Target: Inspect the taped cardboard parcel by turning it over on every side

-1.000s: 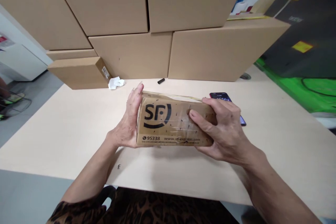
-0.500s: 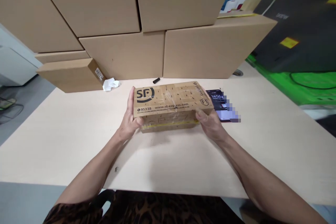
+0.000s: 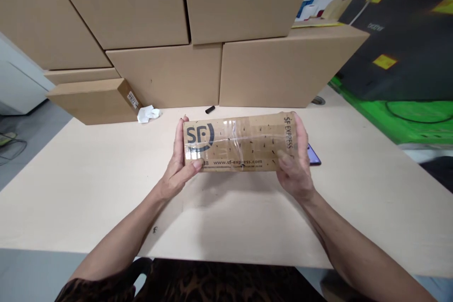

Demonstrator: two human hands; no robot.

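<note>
Pale table (image 3: 88, 188) under everything. Big cartons (image 3: 123, 4) stacked beyond both hands, probably set at the back to leave working room in front. Flat box (image 3: 85, 101) beyond and left of the left hand, against the cartons. Parcel (image 3: 244, 139) lies between the hands, printed side facing the person. Left hand (image 3: 177, 170) grips its left end, thumb on the front face; right hand (image 3: 295, 170) grips the right end, thumb also in front. Two-end hold likely keeps the long shape balanced and the print in view. Looks raised; can't tell if the lower edge touches the table. Phone (image 3: 314, 155) just right of the right hand, partly hidden. Crumpled tissue (image 3: 148, 113) beyond-left of the left hand; small black piece (image 3: 210, 109) beyond the parcel.
</note>
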